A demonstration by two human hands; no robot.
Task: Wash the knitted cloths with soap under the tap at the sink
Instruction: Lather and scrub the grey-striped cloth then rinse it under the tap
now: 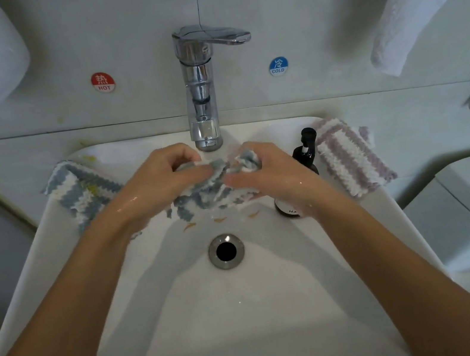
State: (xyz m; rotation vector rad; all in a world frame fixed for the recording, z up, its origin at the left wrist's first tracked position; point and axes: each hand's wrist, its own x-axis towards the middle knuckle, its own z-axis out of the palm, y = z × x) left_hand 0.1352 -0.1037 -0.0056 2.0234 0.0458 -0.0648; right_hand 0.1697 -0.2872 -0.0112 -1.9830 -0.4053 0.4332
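Just below the chrome tap (198, 90) at the centre of the frame, both hands work a wet blue-grey and white striped knitted cloth (199, 198) over the white ceramic sink (239, 318). The left hand (159, 184) has its fingers curled round one bunched end, and the right hand (267, 172) clenches the other end, so the cloth is crumpled between them and hangs a little toward the basin. Whether water is running cannot be told (the spout's stream is hidden by the hands).

A second blue-grey and white striped cloth (82, 192) lies draped over the sink's rim at centre left, and a mauve and white striped cloth (349, 157) lies on the rim at centre right. A dark pump bottle of soap (307, 158) stands just beside the right hand, partly hidden by the wrist.

The likely trouble is that bottle: a vigorous rub could swing the right wrist into it and topple it into the basin. The wet cloth could also slip from soapy fingers and land over the round metal drain (226, 251) below, blocking it.
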